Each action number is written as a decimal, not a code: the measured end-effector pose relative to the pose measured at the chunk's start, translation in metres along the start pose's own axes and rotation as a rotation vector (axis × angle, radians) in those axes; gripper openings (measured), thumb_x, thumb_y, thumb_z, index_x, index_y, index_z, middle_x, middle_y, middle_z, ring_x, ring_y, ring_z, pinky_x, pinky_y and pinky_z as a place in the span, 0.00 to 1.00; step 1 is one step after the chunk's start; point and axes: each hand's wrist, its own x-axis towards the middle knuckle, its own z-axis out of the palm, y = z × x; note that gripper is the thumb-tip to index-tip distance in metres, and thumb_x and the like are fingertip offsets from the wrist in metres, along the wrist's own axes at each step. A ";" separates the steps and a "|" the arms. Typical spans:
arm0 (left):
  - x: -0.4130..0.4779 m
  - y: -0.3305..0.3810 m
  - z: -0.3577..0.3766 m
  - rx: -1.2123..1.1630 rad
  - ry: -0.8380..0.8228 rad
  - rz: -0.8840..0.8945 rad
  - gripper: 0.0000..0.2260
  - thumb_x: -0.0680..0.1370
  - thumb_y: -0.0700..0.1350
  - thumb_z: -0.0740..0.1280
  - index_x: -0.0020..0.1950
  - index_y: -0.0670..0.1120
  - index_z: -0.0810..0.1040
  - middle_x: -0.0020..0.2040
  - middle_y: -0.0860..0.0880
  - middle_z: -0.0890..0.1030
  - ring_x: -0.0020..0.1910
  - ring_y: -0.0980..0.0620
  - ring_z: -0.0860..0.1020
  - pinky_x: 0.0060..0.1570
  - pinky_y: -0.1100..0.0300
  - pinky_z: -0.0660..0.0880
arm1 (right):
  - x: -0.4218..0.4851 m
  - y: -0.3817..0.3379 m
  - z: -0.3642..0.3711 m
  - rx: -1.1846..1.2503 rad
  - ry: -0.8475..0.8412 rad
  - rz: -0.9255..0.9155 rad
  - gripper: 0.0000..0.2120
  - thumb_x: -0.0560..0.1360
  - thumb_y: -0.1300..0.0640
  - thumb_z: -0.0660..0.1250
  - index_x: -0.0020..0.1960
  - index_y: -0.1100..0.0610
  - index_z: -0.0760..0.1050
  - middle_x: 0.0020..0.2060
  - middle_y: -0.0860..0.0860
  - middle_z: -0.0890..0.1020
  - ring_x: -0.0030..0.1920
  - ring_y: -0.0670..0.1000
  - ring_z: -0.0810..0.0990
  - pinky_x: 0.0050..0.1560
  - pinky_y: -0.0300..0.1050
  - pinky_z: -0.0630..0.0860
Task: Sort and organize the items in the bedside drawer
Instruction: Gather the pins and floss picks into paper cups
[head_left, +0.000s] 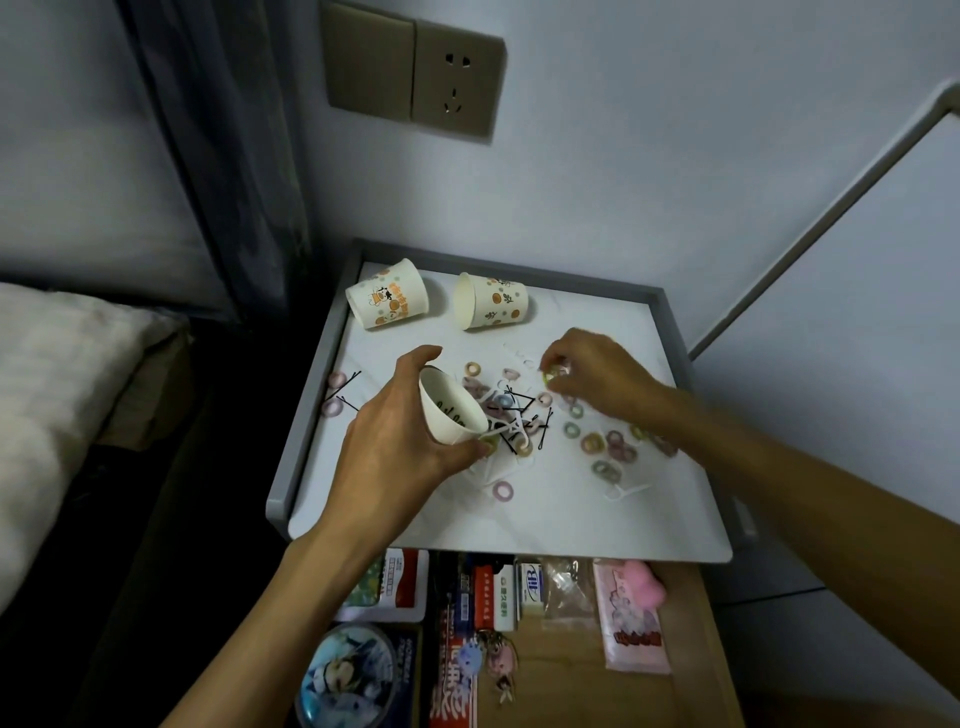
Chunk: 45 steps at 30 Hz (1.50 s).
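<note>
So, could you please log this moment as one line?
left hand holds cup | right hand pinches tie | ties, pins scattered on table | drawer open

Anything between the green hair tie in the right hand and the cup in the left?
Nothing visible does. The right hand pinches the green hair tie beside the cup in the left hand; loose ties and pins lie flat beneath.

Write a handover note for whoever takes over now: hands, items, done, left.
Left hand: grips a white paper cup, tilted, at the pile's edge.
Right hand: pinches a small green hair ring.
Pastel hair rings, black hairpins and white floss picks lie mixed on the white nightstand top.
Two printed paper cups lie on their sides at the back.
Left: sort everything; nothing visibly sorted yet.
</note>
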 end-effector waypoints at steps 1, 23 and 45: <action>0.000 0.000 0.000 -0.002 -0.001 -0.001 0.41 0.64 0.52 0.81 0.72 0.56 0.64 0.60 0.52 0.79 0.57 0.49 0.77 0.53 0.53 0.75 | -0.002 -0.010 0.005 -0.019 -0.040 -0.054 0.13 0.74 0.55 0.73 0.57 0.54 0.80 0.52 0.49 0.79 0.51 0.49 0.77 0.51 0.43 0.72; -0.002 -0.001 -0.004 -0.009 0.001 -0.001 0.41 0.64 0.50 0.81 0.73 0.55 0.64 0.61 0.52 0.78 0.57 0.52 0.76 0.52 0.58 0.73 | -0.004 -0.042 0.027 0.067 -0.030 0.168 0.11 0.72 0.52 0.74 0.52 0.54 0.80 0.46 0.52 0.83 0.48 0.53 0.80 0.49 0.51 0.78; -0.005 0.001 -0.005 -0.013 -0.010 -0.008 0.41 0.64 0.51 0.81 0.73 0.55 0.64 0.61 0.51 0.79 0.58 0.49 0.77 0.55 0.52 0.75 | 0.004 -0.054 0.033 0.154 0.047 0.378 0.06 0.74 0.59 0.72 0.47 0.48 0.81 0.50 0.51 0.84 0.53 0.53 0.81 0.51 0.46 0.77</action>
